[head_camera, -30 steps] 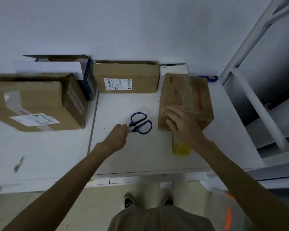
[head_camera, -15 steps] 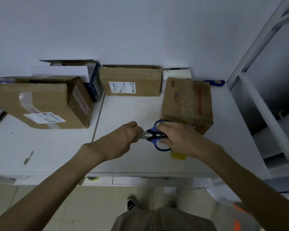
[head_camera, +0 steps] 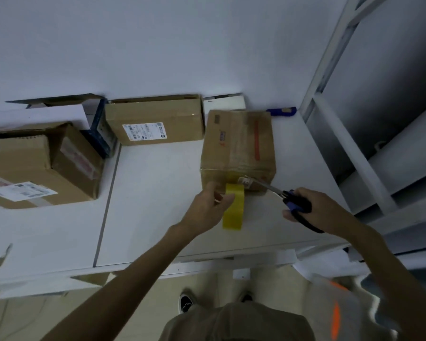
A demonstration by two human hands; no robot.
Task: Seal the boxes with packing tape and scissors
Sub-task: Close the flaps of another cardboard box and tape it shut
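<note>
Yellow tape roll (head_camera: 233, 210) stood on edge on the white table (head_camera: 153, 207), right against the near face of the brown box (head_camera: 239, 146), with a yellow strip running from the roll up that face. Left hand (head_camera: 208, 209) gripped the roll from its left side, fingers curled over its rim. Right hand (head_camera: 316, 212) held the scissors (head_camera: 292, 201), fingers wrapped round the blue-and-black handles. Blades pointed far-left, with the tips at the box's near face beside a small pale label just right of the strip. Could not tell how far the blades were parted.

The box sat at the right part of the table, flaps down, old clear tape and a red stripe on top. Both forearms crossed the near table edge and hid part of it.

Labelled box (head_camera: 158, 121) stood against the far wall, left of the brown box, with a small white box (head_camera: 228, 100) wedged between them at the wall. Open box (head_camera: 59, 105) with a blue side sat further left. Large box (head_camera: 35, 166) lay tilted at the left, shipping label on its near face. A blue tool (head_camera: 280, 111) lay at the far right corner. A white metal frame (head_camera: 330, 94) rose beside the table on the right. A dark smudge (head_camera: 4, 254) marked the near-left tabletop. A shoe (head_camera: 186, 303) showed on the floor below.
</note>
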